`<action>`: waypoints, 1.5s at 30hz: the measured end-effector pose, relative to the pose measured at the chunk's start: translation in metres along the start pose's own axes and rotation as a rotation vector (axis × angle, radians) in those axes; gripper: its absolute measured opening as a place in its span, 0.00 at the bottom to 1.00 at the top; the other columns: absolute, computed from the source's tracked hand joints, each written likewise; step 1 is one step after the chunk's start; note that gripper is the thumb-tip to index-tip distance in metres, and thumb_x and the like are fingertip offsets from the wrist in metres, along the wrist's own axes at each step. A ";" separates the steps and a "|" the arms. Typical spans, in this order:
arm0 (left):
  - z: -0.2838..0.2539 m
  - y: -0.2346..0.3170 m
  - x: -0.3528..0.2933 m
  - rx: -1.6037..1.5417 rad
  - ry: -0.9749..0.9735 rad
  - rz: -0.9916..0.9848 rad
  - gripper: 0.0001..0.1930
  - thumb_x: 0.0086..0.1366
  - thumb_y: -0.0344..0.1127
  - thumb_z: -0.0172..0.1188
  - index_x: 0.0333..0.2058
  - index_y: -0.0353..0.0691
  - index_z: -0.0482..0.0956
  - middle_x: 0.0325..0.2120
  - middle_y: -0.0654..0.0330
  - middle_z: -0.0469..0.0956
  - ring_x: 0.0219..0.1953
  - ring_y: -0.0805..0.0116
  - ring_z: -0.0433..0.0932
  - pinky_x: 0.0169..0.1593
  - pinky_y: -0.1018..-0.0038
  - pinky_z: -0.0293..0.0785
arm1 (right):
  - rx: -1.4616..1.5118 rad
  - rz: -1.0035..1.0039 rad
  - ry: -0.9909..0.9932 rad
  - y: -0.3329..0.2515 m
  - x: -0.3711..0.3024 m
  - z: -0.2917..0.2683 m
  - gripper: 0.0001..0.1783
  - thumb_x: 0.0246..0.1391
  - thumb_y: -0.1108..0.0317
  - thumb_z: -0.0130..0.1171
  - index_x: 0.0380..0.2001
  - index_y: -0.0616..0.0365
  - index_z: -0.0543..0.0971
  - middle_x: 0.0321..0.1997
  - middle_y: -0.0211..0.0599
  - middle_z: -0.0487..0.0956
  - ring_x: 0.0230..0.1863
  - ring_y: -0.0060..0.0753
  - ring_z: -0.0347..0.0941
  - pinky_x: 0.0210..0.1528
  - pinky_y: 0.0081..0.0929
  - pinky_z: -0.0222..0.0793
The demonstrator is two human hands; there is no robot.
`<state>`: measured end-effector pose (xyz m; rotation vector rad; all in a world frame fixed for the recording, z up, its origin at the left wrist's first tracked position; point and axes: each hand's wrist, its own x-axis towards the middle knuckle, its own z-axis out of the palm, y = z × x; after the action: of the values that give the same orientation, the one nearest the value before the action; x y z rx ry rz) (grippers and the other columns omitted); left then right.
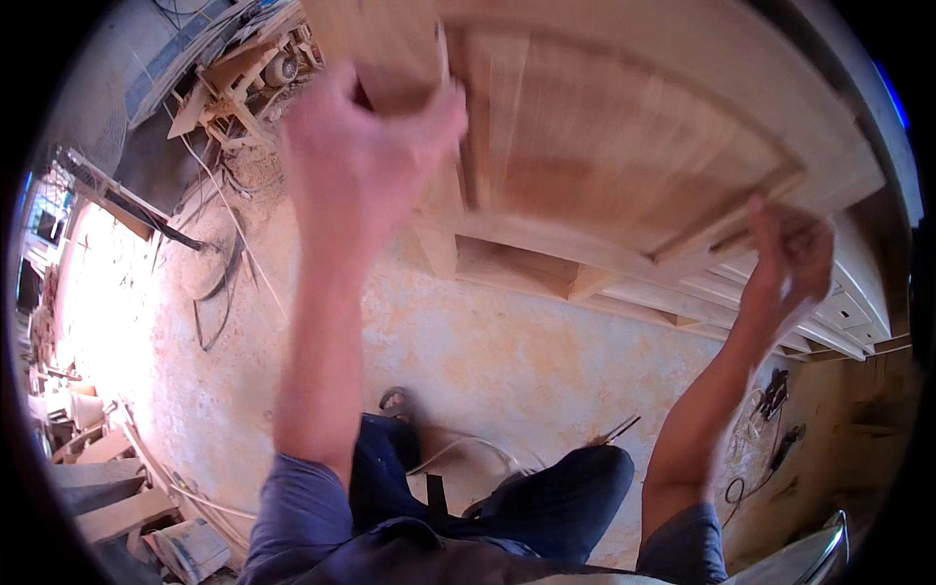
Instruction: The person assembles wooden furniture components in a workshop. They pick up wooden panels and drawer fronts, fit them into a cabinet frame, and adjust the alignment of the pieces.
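Observation:
A pale wooden panel door [604, 146] with a raised middle field and an arched frame lies in front of me at the top of the view. My left hand [375, 136] is wrapped round the near end of a thick wooden block [385, 44] beside the panel's left edge; motion smears the fingers a little. At the panel's near right corner is my right hand [795, 253], thumb up against the wood and fingers curled. Whatever these fingers may hold is hidden. A short dark slot or mark [729, 240] shows in the frame by the thumb.
Under the panel stands a wooden frame with open compartments [512, 265]. Pale slatted pieces [838, 317] lie to the right. Cables and tools [775, 429] are on the floor there. Scrap wood and sawdust [249, 161] fill the far left, and planks [122, 512] lie near left.

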<state>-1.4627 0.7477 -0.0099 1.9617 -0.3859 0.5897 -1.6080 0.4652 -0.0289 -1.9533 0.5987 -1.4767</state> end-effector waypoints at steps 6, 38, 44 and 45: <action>-0.016 0.033 0.019 0.051 0.144 0.115 0.18 0.51 0.43 0.74 0.33 0.33 0.86 0.28 0.53 0.87 0.31 0.65 0.86 0.38 0.69 0.80 | -0.053 -0.147 0.129 -0.020 0.029 0.017 0.28 0.40 0.51 0.81 0.33 0.64 0.81 0.32 0.38 0.82 0.34 0.30 0.77 0.40 0.26 0.72; 0.069 -0.057 -0.021 0.189 0.279 0.143 0.39 0.58 0.38 0.67 0.63 0.21 0.62 0.55 0.33 0.68 0.58 0.34 0.69 0.61 0.50 0.70 | -0.154 -0.227 0.079 0.021 -0.008 0.049 0.51 0.47 0.60 0.76 0.70 0.63 0.62 0.58 0.59 0.70 0.58 0.64 0.69 0.57 0.51 0.70; 0.060 -0.065 -0.019 0.147 0.286 0.184 0.39 0.56 0.40 0.69 0.62 0.23 0.66 0.57 0.31 0.71 0.62 0.35 0.68 0.65 0.53 0.67 | -0.038 -0.290 0.149 0.023 -0.014 0.054 0.47 0.45 0.63 0.76 0.67 0.64 0.66 0.55 0.57 0.71 0.55 0.62 0.70 0.56 0.46 0.71; 0.061 -0.066 -0.022 0.152 0.292 0.198 0.40 0.57 0.40 0.69 0.63 0.23 0.66 0.57 0.31 0.71 0.62 0.35 0.68 0.66 0.53 0.67 | -0.019 -0.310 0.171 0.027 -0.015 0.053 0.47 0.45 0.63 0.76 0.67 0.64 0.66 0.55 0.57 0.71 0.55 0.62 0.70 0.56 0.46 0.71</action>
<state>-1.4330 0.7223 -0.0937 1.9559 -0.3619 1.0448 -1.5610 0.4667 -0.0677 -2.0163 0.3943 -1.8470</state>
